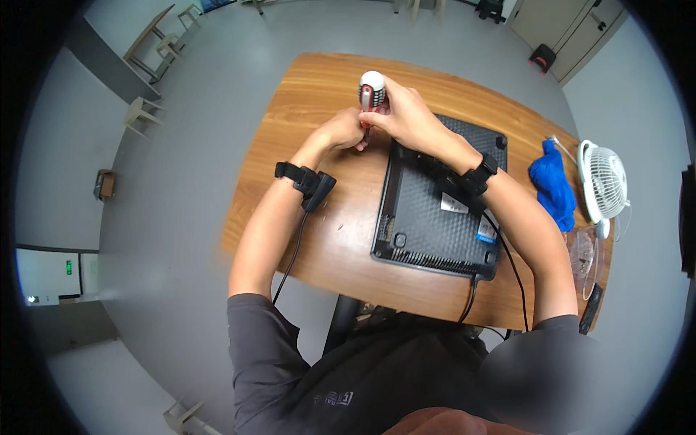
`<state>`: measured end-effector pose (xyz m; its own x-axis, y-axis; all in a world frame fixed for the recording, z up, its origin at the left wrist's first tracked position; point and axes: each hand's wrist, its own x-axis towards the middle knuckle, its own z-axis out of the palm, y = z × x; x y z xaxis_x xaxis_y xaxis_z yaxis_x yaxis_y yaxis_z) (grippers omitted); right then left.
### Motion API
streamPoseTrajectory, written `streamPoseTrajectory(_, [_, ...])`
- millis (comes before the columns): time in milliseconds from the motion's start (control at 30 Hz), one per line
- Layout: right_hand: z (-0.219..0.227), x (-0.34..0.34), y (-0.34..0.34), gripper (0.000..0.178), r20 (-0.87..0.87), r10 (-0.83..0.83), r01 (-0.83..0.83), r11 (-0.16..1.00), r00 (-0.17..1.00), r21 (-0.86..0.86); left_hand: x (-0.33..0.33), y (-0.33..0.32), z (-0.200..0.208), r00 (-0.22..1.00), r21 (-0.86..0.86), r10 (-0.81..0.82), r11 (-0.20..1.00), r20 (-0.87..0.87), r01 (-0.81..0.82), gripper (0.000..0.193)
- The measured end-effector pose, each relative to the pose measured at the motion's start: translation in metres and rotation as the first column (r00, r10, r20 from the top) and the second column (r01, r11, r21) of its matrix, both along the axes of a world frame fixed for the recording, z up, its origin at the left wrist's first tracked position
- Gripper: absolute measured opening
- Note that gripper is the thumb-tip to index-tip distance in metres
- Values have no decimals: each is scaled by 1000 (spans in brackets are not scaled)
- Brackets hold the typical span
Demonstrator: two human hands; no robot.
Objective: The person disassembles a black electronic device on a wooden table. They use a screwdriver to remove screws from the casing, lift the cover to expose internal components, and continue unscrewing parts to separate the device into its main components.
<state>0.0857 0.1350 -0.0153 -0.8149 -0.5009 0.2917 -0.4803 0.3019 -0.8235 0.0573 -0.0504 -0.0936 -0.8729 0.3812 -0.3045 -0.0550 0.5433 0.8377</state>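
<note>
Head view shows both hands meeting at the far left corner of a black device (435,210) that lies flat, underside up, on the wooden worktop (326,239). The right hand (406,116) is closed around the handle of a screwdriver (373,94), whose red, black and white grip stands nearly upright with its rounded white cap on top. The long axis of the tool runs down and slightly toward the person, so the tip ends where the two hands touch, just off the device's corner. The tip itself is hidden between the fingers. The left hand (342,132) sits just to the left of the shaft, lower than the handle, with its fingers curled in at the tip; whether it pinches the shaft, a screw or only steadies the spot cannot be told. Of the two, the right hand carries the tool and the left is nearer the tip.

Both wrists wear black bands with cables trailing back toward the body. Well off to the right lie a blue cloth (552,185) and a small white fan (603,181), apart from the work.
</note>
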Motion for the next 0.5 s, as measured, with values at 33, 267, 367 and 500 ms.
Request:
streamPoseTrajectory(33, [-2,7,-7,37,-78,19,-17,1000,997,25,13,-10,-3,1000,36,6,999,17,-6,17])
streamPoseTrajectory(267, [-21,49,-47,37,-4,140,-140,990,990,-14,88,-49,0,991,-6,45,999,129,-45,29])
streamPoseTrajectory(367, [-24,64,-55,36,61,178,-178,984,982,-16,107,-59,-8,988,6,15,1000,151,-16,30])
streamPoseTrajectory(500, [-28,73,-56,36,-3,159,-159,987,987,18,125,-59,6,992,-31,-45,998,120,49,28])
